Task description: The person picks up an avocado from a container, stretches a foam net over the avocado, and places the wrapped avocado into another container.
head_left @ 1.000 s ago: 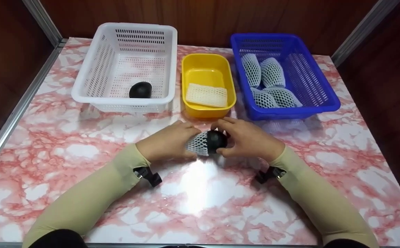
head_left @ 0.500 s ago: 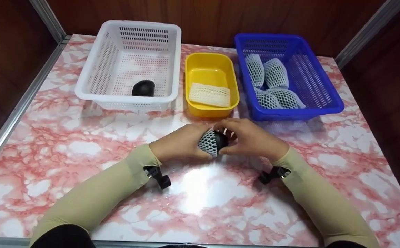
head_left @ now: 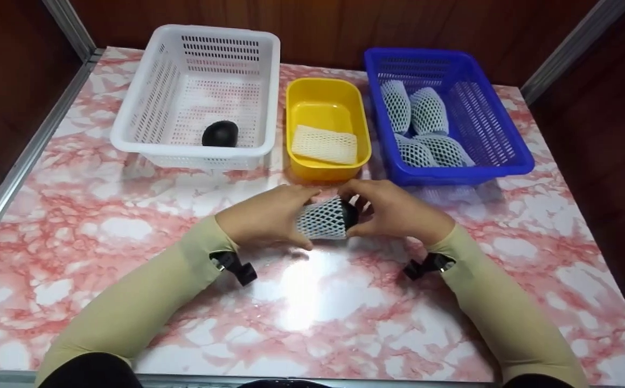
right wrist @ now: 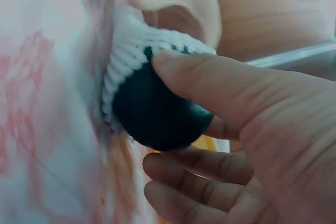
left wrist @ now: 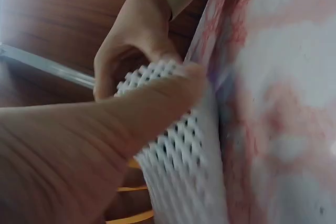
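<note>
A dark, smooth, egg-shaped fruit (right wrist: 157,108) sits mostly inside a white foam fruit net (head_left: 322,220), its rounded end bare on the right. My right hand (head_left: 398,207) pinches that end; in the right wrist view its thumb lies at the net's edge, with the fingers underneath. At the net's other end is my left hand (head_left: 266,215), thumb and fingers spread in a wide curve around it. In the left wrist view the left thumb (left wrist: 157,103) passes across the mesh. The left fingertips are partly hidden behind the net.
A white basket (head_left: 194,151) at back left holds another dark fruit (head_left: 220,133). Beside it, a yellow tub (head_left: 326,172) contains flat foam netting (head_left: 324,144). The blue basket (head_left: 463,172) at back right has several netted fruits (head_left: 428,111) in it.
The net has been drawn further over the dark fruit, leaving less of it bare. My left hand has shifted left and spread from the net, while the right stays at the fruit's end.
</note>
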The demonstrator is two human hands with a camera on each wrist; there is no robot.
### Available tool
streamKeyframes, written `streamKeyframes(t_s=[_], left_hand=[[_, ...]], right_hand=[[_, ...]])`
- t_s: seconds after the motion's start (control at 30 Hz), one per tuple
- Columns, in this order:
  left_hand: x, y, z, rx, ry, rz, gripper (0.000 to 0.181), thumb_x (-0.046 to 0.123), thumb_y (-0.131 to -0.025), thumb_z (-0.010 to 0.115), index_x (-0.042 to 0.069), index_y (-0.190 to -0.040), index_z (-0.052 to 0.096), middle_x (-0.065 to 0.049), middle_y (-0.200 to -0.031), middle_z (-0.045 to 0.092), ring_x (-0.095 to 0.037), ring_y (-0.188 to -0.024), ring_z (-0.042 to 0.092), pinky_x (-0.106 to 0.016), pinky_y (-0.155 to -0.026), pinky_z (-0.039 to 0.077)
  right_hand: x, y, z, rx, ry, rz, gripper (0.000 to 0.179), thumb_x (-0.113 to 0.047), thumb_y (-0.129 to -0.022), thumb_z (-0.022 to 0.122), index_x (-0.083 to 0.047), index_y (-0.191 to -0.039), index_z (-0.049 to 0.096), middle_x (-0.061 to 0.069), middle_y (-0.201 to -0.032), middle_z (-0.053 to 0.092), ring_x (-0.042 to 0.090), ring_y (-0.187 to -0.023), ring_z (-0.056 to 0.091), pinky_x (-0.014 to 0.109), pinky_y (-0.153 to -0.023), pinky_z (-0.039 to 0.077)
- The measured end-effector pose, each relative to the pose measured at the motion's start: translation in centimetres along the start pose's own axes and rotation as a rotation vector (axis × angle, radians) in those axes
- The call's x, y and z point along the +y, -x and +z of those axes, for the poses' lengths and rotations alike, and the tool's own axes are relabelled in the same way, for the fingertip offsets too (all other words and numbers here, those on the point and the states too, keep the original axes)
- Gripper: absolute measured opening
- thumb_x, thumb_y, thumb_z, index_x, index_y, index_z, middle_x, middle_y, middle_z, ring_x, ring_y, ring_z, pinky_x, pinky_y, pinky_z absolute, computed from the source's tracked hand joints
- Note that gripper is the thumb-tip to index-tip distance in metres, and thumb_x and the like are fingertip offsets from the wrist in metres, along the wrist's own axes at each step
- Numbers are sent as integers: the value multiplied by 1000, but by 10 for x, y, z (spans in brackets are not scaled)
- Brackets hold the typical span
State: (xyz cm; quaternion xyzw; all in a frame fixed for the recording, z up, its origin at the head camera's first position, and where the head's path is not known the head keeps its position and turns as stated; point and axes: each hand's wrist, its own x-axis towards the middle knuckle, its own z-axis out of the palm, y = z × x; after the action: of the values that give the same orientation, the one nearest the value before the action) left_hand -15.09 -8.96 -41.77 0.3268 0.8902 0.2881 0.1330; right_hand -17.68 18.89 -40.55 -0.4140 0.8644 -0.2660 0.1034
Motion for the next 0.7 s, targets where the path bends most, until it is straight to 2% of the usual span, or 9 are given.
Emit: streamKeyframes(t_s=[0.13, 0.27, 0.37, 0.47, 0.6, 0.7], left_hand=[[1, 1, 2, -32, -44, -24, 75, 37, -81, 94, 12, -144, 61, -5, -128, 72, -23, -114, 68, -44, -108, 57], [4, -3, 8, -8, 6, -16, 60, 35, -84, 91, 12, -133, 66, -3, -121, 75, -23, -107, 70, -42, -104, 58], [5, -6, 12, 28, 70, 4, 61, 32, -83, 93, 15, -136, 66, -2, -124, 75, -21, -110, 70, -41, -107, 57], [6, -7, 14, 42, 110, 35, 74, 31, -83, 94, 18, -148, 61, -1, -134, 72, -20, -118, 68, -39, -112, 54], [9, -10, 15, 47, 94, 79, 88, 33, -85, 93, 16, -160, 50, -5, -144, 67, -22, -127, 65, -39, -118, 51], [10, -9, 14, 29, 89, 88, 93, 35, -86, 92, 15, -163, 46, -6, -149, 65, -22, -131, 63, -40, -121, 49]], right_hand=[[2, 0, -1, -11, -15, -15, 62, -14, -79, 99, -8, -133, 68, 8, -120, 78, 20, -95, 75, 34, -80, 67], [3, 0, -1, 5, -22, -35, 58, -12, -80, 98, -7, -130, 70, 8, -120, 79, 20, -98, 77, 33, -84, 67], [3, 0, -1, 15, -43, -26, 58, -8, -79, 98, -6, -130, 70, 8, -119, 80, 20, -97, 78, 32, -83, 67], [2, -1, 0, 19, -64, -22, 58, -4, -79, 95, -7, -131, 70, 8, -117, 79, 19, -95, 77, 32, -82, 67], [2, -2, 1, 33, -64, -46, 59, -5, -80, 94, -7, -135, 71, 7, -115, 79, 18, -92, 76, 33, -80, 67], [3, -2, 2, 30, -60, -57, 60, -8, -81, 95, -7, -137, 71, 8, -117, 79, 19, -92, 76, 34, -80, 67]])
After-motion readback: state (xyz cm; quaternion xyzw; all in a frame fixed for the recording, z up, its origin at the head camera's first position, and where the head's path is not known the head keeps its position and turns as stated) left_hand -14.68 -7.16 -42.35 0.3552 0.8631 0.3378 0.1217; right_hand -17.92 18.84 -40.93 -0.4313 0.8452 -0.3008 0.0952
